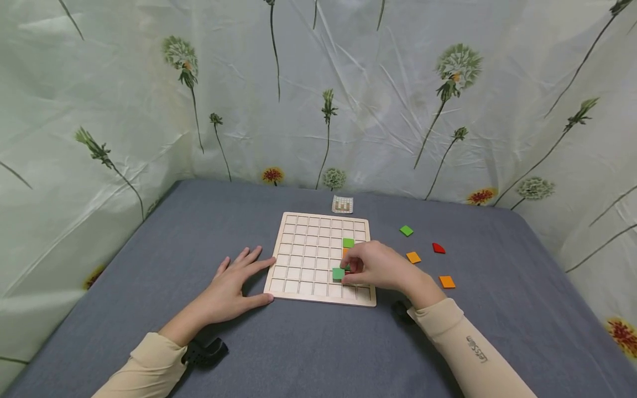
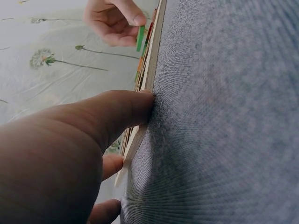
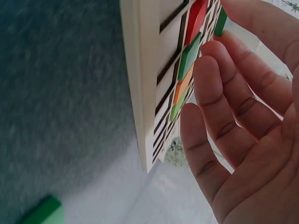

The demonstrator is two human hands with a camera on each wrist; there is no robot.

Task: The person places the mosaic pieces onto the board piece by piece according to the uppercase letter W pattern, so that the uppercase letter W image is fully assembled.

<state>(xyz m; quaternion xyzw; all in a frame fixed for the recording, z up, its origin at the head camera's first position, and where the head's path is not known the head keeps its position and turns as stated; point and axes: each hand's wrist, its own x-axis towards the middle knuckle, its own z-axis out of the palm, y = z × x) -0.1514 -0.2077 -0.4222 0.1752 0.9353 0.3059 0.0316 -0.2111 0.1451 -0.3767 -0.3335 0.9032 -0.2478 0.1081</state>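
Note:
A wooden grid board (image 1: 303, 260) lies on the table in the head view. My left hand (image 1: 226, 290) rests at its left side, fingers spread, with thumb and index fingertip touching the edge. Over the board's lower right part, my right hand (image 1: 380, 268) pinches a green square tile (image 1: 338, 274) between thumb and fingers. That tile (image 2: 140, 38) stands tilted at the board's surface in the left wrist view. A column of placed tiles shows in the right wrist view: red (image 3: 196, 21), green (image 3: 189, 56), orange (image 3: 183, 86) and light green (image 3: 174, 112). My right hand partly hides them in the head view.
Right of the board lie a light green tile (image 1: 406, 230), a red quarter-round tile (image 1: 438, 248) and two orange tiles, one nearer (image 1: 447, 282) than the other. A small printed card (image 1: 342, 204) lies behind the board. Flowered fabric (image 1: 298, 127) hangs around the grey table.

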